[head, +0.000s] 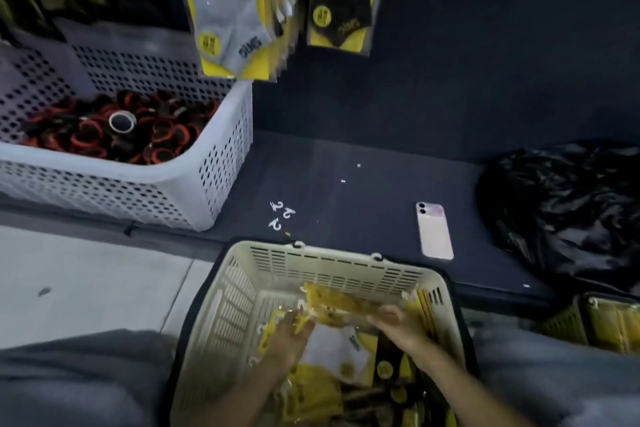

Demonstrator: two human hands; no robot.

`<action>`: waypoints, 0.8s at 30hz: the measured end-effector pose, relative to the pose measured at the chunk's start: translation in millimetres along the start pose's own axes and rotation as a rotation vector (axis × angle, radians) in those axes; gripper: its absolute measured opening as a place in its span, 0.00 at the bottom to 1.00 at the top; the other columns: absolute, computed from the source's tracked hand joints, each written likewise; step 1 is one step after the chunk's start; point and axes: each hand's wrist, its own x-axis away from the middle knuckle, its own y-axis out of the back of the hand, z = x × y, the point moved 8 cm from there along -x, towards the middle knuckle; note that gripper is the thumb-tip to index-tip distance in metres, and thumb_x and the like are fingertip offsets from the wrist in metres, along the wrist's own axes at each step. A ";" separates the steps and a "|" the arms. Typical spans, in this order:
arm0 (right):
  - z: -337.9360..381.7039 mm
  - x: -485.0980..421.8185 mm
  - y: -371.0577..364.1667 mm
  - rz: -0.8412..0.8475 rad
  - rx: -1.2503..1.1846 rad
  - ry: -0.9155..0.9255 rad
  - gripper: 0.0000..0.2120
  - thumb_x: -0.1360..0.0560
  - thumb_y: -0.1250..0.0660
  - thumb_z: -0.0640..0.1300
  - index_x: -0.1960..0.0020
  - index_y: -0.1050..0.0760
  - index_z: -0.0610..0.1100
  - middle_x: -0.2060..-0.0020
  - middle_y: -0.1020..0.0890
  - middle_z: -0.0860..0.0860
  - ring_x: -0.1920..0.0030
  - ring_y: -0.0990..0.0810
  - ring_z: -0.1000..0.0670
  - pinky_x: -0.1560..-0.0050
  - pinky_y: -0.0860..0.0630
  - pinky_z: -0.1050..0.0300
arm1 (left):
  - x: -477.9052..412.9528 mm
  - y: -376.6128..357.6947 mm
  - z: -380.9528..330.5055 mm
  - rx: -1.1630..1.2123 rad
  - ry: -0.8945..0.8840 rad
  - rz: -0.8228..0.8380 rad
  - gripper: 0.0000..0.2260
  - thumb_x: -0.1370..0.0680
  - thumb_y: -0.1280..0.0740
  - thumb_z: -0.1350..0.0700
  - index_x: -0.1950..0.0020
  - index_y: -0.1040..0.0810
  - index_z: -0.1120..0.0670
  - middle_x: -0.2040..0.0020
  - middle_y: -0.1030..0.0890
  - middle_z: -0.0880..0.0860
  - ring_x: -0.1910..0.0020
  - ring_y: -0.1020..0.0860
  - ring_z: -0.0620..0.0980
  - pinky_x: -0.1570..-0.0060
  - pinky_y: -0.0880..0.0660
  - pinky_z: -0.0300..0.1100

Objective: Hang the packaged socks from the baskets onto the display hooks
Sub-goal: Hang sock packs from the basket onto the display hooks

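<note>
1. Cream shopping basket [332,258] sits at 6 o'clock between the knees, with loose yellow packets in it.
2. Hung grey sock packets [228,10] at 12 o'clock lie up and well away from both hands; I judge the left nearer.
3. Bundle of sock packets [341,302] lies inside the basket, long axis 10 to 4 o'clock.
4. Right hand [398,324] curls round its 4 o'clock end.
5. Left hand [289,333] touches the other end; blur hides any pinch.

Dim light falls on a dark navy wall [485,45] at upper right, above a low navy shelf [346,184]. Pale grey floor [86,281] shows at left. A pink phone [434,230] and a crumpled black plastic bag [561,211] lie on the shelf.
</note>
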 end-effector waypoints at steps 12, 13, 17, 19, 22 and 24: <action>-51.9 -26.1 -12.7 -0.007 0.208 0.027 0.43 0.32 0.23 0.45 0.26 0.44 0.39 0.30 0.35 0.44 0.31 0.33 0.45 0.35 0.30 0.53 | -8.6 21.7 71.9 -0.183 0.215 -0.062 0.20 0.20 0.38 0.52 0.35 0.28 0.65 0.37 0.25 0.65 0.37 0.26 0.61 0.40 0.30 0.48; -54.6 -26.9 -13.2 -0.002 0.260 0.014 0.45 0.32 0.24 0.47 0.25 0.47 0.41 0.29 0.39 0.44 0.29 0.35 0.44 0.35 0.31 0.53 | -9.3 22.1 74.9 -0.168 0.220 -0.042 0.17 0.19 0.38 0.52 0.43 0.23 0.66 0.42 0.22 0.67 0.41 0.23 0.62 0.44 0.27 0.49; -56.7 -31.1 -7.9 -0.075 0.363 0.046 0.45 0.33 0.23 0.51 0.25 0.44 0.43 0.30 0.39 0.43 0.33 0.32 0.42 0.37 0.28 0.47 | 0.2 7.8 82.7 -0.148 0.284 0.117 0.19 0.20 0.40 0.46 0.50 0.21 0.62 0.48 0.19 0.63 0.51 0.19 0.57 0.63 0.27 0.39; -58.7 -31.8 -7.8 -0.102 0.453 0.041 0.41 0.32 0.25 0.54 0.28 0.42 0.42 0.32 0.40 0.43 0.34 0.32 0.42 0.40 0.27 0.52 | 5.5 -4.5 88.9 -0.099 0.349 0.188 0.23 0.21 0.39 0.43 0.39 0.24 0.61 0.44 0.20 0.59 0.57 0.21 0.50 0.70 0.26 0.34; -61.7 -31.2 -14.5 -0.087 0.625 0.070 0.29 0.30 0.27 0.55 0.39 0.37 0.42 0.35 0.40 0.43 0.37 0.34 0.44 0.46 0.29 0.56 | 5.7 -7.2 96.3 0.002 0.393 0.142 0.21 0.25 0.31 0.47 0.38 0.25 0.59 0.43 0.20 0.58 0.60 0.23 0.47 0.75 0.28 0.33; -63.4 -28.7 -19.1 -0.076 0.657 0.094 0.25 0.30 0.27 0.54 0.44 0.36 0.43 0.36 0.39 0.44 0.39 0.34 0.45 0.48 0.30 0.56 | 6.3 -5.1 99.7 0.106 0.431 0.112 0.15 0.28 0.27 0.50 0.47 0.23 0.57 0.51 0.19 0.54 0.62 0.22 0.48 0.75 0.25 0.36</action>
